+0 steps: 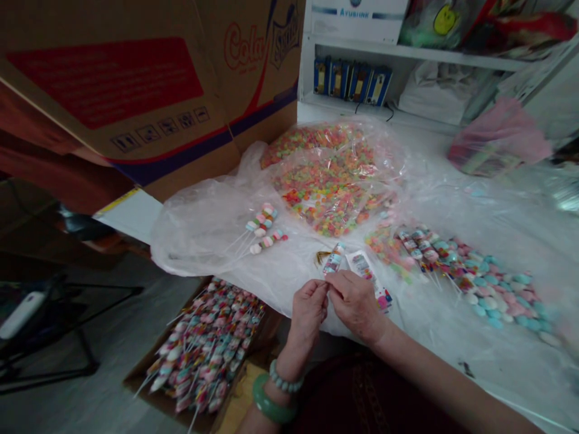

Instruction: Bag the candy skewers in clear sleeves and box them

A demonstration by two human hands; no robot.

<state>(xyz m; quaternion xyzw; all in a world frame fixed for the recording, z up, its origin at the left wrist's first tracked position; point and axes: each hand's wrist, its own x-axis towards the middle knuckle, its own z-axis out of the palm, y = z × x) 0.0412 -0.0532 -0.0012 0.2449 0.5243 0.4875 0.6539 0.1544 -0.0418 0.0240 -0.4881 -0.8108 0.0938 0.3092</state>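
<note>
Left hand (309, 310) and right hand (355, 304) close together at the near edge of a clear plastic sheet (506, 374), neither open, fingers curled inward, fingertips meeting in a tight pinch at the base of a wrapped candy skewer (333, 259). Its clear printed sleeve stands upright just above the grip. Both hands probably share the hold, though the overlapping fingers hide the exact contact. Just beside the right hand, a flat printed sleeve (367, 276) on the sheet. Around the left wrist, a green jade bangle (270, 398) and a beaded bracelet (286, 378).

Nearby, loose candy skewers (262, 229) on the sheet, long rows of pastel candy skewers (488, 289) to the right, and a plastic bag of colourful candy pieces (328, 193) beyond the hands. Below the sheet's edge, a cardboard tray (140, 377) packed with candy skewers (205, 343).

Main risks: a split sleeve from too hard a pinch or a stick end, candy knocked loose by the bangle dragging across the rows, and a slide of skewers from any tug on the slippery sheet.
</note>
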